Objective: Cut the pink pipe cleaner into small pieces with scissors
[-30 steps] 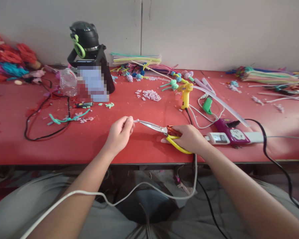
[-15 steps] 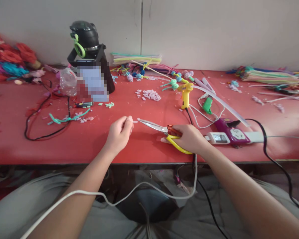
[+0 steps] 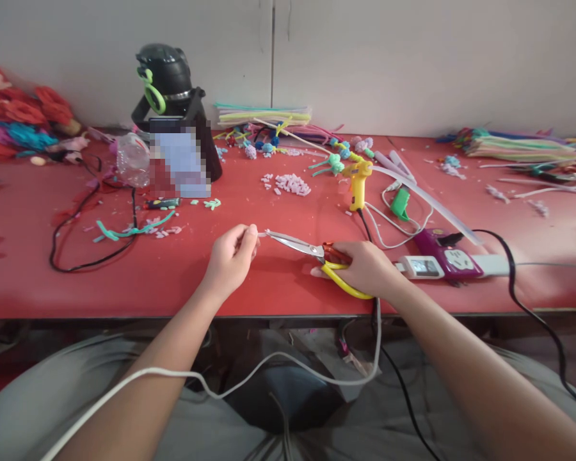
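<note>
Between the thumb and forefinger of my left hand (image 3: pixel 231 257) is the short end of a pale pink pipe cleaner (image 3: pixel 262 234), most of it hidden by the fingers. My right hand (image 3: pixel 367 267) is wrapped round the yellow handles of a pair of scissors (image 3: pixel 300 245), whose blades point left and look almost closed. Their tips meet the pipe cleaner's end, where a tiny pale bit shows. Beyond the hands lies a pile of short pale pink cut pieces (image 3: pixel 292 185) on the red tabletop (image 3: pixel 249 291).
A yellow glue gun (image 3: pixel 358 186) with a long glue stick stands behind my right hand. To the right lies a purple power strip (image 3: pixel 448 255) with cables. A black bottle (image 3: pixel 206 137) stands back left. Pipe cleaner bundles (image 3: pixel 264 115) line the wall. A white cable (image 3: pixel 230 387) crosses my lap.
My left hand has come very slightly right, closer to the scissor tips, and less of the pipe cleaner shows. The scissors stay almost in place.
</note>
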Tool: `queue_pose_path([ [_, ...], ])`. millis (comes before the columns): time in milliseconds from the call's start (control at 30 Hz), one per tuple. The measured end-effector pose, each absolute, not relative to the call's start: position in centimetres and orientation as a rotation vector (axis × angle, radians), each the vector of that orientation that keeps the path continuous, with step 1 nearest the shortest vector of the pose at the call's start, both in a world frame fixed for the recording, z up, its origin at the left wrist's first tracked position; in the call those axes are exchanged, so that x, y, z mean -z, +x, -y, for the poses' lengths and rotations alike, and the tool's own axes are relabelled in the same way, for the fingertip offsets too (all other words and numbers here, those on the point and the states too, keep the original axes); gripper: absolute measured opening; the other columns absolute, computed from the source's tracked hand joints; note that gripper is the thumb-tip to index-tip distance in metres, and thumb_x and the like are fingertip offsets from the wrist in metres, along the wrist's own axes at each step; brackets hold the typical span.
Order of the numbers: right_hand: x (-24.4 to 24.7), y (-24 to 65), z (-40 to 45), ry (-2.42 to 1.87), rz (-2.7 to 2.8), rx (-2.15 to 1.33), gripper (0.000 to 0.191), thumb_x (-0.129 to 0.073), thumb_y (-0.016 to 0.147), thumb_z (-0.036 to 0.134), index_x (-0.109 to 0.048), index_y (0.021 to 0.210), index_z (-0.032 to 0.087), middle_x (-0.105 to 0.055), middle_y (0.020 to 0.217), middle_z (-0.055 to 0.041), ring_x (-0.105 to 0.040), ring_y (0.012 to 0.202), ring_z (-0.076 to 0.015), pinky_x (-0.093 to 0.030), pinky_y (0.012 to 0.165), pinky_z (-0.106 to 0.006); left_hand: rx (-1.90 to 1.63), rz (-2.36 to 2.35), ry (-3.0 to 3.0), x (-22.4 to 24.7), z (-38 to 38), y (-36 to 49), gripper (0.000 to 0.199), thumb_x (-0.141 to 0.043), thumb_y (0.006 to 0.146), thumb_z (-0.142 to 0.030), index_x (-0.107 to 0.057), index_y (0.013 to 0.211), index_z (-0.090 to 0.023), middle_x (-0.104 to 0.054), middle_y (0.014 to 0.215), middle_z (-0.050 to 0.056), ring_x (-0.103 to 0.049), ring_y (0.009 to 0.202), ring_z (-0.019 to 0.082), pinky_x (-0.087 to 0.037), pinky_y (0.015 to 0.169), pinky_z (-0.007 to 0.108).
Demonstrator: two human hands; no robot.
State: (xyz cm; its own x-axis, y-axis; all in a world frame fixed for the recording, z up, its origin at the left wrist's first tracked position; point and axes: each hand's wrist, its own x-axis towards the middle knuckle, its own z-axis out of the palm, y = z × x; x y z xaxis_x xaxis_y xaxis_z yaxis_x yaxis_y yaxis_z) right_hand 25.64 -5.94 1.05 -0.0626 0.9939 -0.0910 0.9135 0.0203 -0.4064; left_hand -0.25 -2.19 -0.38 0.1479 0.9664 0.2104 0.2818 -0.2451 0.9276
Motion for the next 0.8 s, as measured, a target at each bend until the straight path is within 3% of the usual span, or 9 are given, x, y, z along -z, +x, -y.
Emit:
queue_pose_path([
  [800,-0.84,25.79,6.04,-1.945,2.069,-0.563,0.066,-0.058,0.065,0.085,-0.037,0.062,0.022,-0.042,0.058,0.0029,-0.032,0.059,-0.0125,-0.028,0.055,-0.027,-1.119,-1.216,1.673,0.22,2.30,-0.26,0.043,-0.045,0.099,-0.048,-0.043,0.066,-0.020,-0.042,0.058,-0.003,-0.042,0.052,0.010,-0.035,0.048,0.023],
])
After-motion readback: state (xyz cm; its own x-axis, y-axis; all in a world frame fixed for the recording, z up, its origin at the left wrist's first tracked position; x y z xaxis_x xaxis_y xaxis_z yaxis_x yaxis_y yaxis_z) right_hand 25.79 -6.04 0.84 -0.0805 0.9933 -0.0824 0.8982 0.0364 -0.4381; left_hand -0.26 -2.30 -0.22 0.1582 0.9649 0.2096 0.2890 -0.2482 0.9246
